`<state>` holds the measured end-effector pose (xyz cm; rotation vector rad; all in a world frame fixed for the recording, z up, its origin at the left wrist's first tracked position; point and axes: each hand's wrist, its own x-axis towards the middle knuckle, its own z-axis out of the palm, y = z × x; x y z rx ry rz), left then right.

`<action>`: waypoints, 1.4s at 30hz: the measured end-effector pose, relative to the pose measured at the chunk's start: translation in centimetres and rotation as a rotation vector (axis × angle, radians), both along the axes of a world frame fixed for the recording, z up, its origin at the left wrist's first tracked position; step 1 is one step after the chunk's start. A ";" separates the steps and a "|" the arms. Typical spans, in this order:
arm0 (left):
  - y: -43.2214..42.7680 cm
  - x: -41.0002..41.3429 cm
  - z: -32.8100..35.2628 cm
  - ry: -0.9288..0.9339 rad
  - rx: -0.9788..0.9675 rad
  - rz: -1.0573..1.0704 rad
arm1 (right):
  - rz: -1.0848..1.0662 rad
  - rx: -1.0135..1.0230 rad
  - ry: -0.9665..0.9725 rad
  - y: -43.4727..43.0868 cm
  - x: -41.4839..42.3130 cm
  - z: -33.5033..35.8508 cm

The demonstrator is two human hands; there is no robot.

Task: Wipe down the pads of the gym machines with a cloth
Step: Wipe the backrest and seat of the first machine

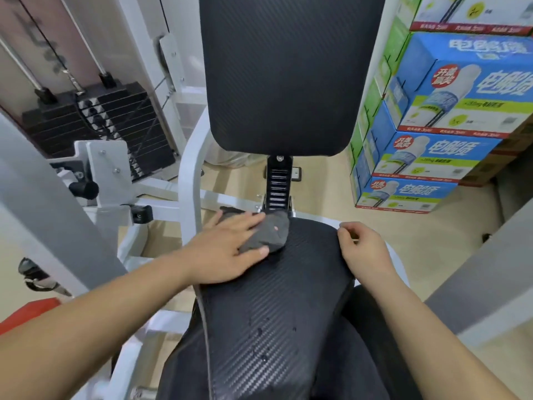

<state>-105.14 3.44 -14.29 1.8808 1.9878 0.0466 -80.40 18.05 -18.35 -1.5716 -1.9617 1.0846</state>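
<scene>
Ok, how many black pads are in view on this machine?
2. The back pad stands upright at top centre; the seat pad lies below it, the left hand pressing a cloth on its far end. More may sit out of frame.

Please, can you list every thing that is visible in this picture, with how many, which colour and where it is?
seat pad: one, black, bottom centre, with water drops on its near part
back pad: one, black, upright at top centre
cloth: one, dark grey, on the seat pad's far left corner
adjuster post: one, black, between the two pads
machine frame: one, white, left of the pads
weight stack: one, black, upper left
drink cartons: at least four, blue and green, stacked at right
left hand: one, presses flat on the cloth
right hand: one, loosely curled, at the seat pad's right edge, holding nothing
</scene>
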 end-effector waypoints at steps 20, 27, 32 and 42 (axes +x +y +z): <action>-8.5 11.6 3.5 -0.069 0.087 -0.244 | -0.056 -0.043 0.129 -1.9 -1.0 -0.2; -0.9 8.9 2.8 -0.104 -0.056 -0.264 | -0.108 -0.099 0.248 -1.5 -0.6 -0.8; -1.3 11.0 1.7 -0.099 -0.011 -0.402 | -0.121 -0.254 0.406 -1.2 1.2 -1.4; 14.4 10.4 -0.2 -0.009 -0.167 -0.121 | -0.423 -0.381 0.573 -1.2 3.5 -1.0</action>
